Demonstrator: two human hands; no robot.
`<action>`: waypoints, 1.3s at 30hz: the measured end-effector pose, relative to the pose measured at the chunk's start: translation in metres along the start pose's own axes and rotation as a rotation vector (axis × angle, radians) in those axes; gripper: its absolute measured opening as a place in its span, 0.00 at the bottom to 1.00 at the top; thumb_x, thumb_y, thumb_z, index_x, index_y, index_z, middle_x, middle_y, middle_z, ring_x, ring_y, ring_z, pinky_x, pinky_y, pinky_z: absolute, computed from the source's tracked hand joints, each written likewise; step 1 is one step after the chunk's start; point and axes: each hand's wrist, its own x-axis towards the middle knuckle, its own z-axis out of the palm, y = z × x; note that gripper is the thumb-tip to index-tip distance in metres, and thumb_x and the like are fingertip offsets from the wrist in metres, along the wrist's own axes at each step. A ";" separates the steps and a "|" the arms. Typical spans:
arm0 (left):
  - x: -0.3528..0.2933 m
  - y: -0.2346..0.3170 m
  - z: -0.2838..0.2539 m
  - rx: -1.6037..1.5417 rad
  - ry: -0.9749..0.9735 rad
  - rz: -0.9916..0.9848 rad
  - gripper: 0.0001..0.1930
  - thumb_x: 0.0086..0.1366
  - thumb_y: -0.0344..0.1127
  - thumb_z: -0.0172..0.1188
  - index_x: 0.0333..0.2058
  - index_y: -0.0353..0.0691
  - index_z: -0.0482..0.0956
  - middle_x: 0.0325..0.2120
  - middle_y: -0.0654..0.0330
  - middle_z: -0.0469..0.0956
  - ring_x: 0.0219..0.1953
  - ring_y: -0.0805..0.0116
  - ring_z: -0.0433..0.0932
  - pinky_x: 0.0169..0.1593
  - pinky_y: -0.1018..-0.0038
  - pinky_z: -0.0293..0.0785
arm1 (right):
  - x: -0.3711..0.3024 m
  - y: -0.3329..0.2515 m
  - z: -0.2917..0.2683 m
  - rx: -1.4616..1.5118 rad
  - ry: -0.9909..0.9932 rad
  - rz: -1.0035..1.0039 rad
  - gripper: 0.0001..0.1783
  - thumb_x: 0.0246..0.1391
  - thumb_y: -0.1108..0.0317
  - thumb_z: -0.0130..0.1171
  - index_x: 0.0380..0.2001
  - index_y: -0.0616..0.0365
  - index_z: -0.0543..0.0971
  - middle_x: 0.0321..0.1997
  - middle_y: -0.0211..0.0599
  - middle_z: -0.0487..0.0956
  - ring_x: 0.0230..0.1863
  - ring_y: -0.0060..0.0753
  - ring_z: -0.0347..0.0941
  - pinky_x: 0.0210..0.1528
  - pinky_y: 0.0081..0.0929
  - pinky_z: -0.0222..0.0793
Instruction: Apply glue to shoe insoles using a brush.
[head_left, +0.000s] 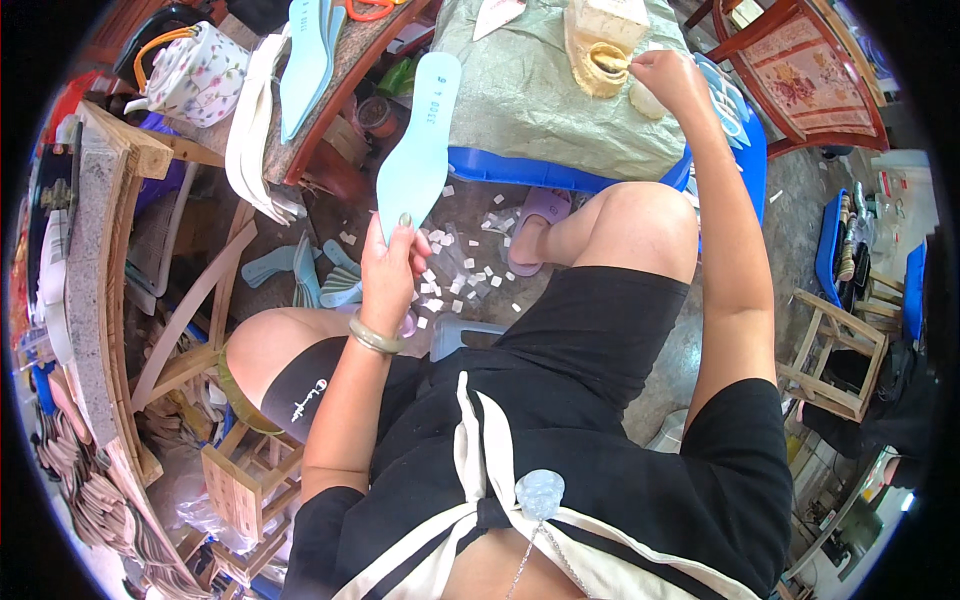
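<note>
My left hand (393, 262) grips the narrow heel or toe end of a light blue insole (415, 165), thumb on top, and holds it up with its long side pointing away from me. My right hand (672, 80) is stretched far out at the crusted, yellowish opening of a plastic jug (606, 28). Its fingers are pinched together at the rim of that opening; a small thing may be between them, but I cannot make it out. The jug lies on a grey-green woven sheet (540, 125).
More blue insoles (308, 65) and white strips (252, 130) lie on the table at left, beside a flowered teapot (200, 82). Small white squares (432, 304) litter the floor. A carved wooden chair (800, 75) stands far right, a small wooden stool (835, 350) nearer.
</note>
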 end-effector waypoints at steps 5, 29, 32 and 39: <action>-0.010 0.004 -0.009 -0.065 0.004 -0.061 0.08 0.68 0.39 0.47 0.36 0.40 0.68 0.19 0.65 0.70 0.17 0.82 0.63 0.21 0.85 0.59 | -0.024 0.005 -0.002 0.035 0.044 0.005 0.13 0.48 0.54 0.55 0.33 0.43 0.84 0.31 0.42 0.81 0.35 0.45 0.78 0.40 0.37 0.73; -0.087 0.030 -0.078 -0.285 0.060 -0.145 0.08 0.66 0.37 0.48 0.36 0.38 0.69 0.18 0.64 0.71 0.15 0.82 0.63 0.19 0.85 0.58 | -0.179 -0.173 0.021 0.948 -0.013 -0.529 0.08 0.47 0.73 0.63 0.33 0.57 0.83 0.28 0.36 0.81 0.28 0.25 0.76 0.33 0.19 0.70; -0.101 0.034 -0.084 -0.195 0.045 -0.160 0.08 0.66 0.37 0.47 0.38 0.38 0.69 0.17 0.64 0.71 0.14 0.82 0.63 0.18 0.86 0.57 | -0.167 -0.173 0.016 0.842 -0.009 -0.477 0.08 0.48 0.74 0.62 0.34 0.58 0.83 0.31 0.36 0.82 0.33 0.25 0.78 0.37 0.18 0.71; -0.104 0.035 -0.092 -0.316 0.096 -0.168 0.09 0.66 0.37 0.49 0.38 0.37 0.70 0.16 0.66 0.67 0.13 0.83 0.59 0.17 0.87 0.54 | -0.178 -0.170 -0.012 0.898 0.020 -0.582 0.10 0.47 0.77 0.60 0.35 0.60 0.82 0.33 0.34 0.82 0.34 0.23 0.77 0.38 0.18 0.70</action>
